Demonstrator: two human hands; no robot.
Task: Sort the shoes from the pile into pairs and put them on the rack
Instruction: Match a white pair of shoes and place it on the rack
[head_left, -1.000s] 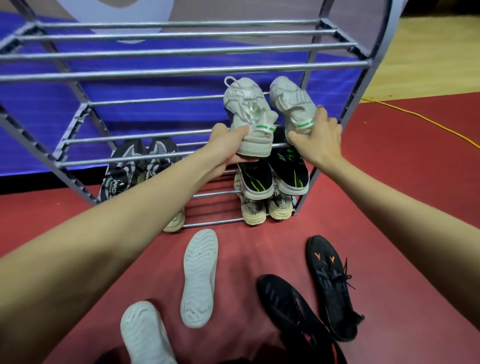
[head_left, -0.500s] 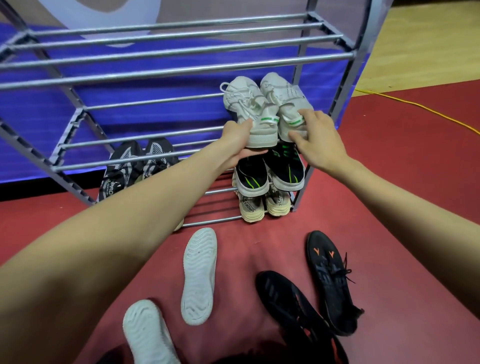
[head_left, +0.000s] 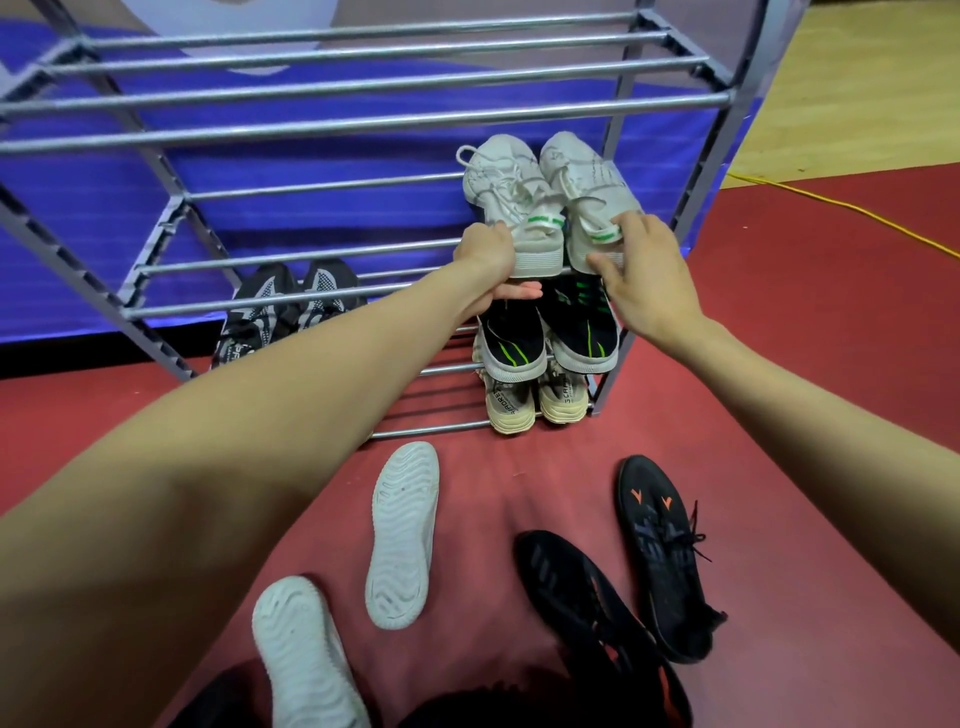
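A pair of white sneakers with green heel tabs rests side by side on the second shelf of the metal rack (head_left: 363, 124), at its right end. My left hand (head_left: 488, 260) grips the heel of the left white sneaker (head_left: 511, 208). My right hand (head_left: 644, 275) holds the heel of the right white sneaker (head_left: 582, 182), fingers on its green tab. Below sit a black-and-green pair (head_left: 550, 338) and a beige pair (head_left: 535, 405). On the floor lie two white shoes, sole up (head_left: 402, 535) (head_left: 304, 660), and two black shoes (head_left: 662, 551) (head_left: 582, 597).
A grey-and-black patterned pair (head_left: 285, 317) sits low on the rack's left side. A blue banner (head_left: 311, 218) hangs behind the rack. A yellow cable (head_left: 841, 208) runs across the red floor at the right. The wood floor (head_left: 872, 78) begins beyond it.
Both hands have pushed the white sneakers closer together and further onto the shelf; the two shoes now stand side by side and touching. The camera view has shifted slightly.
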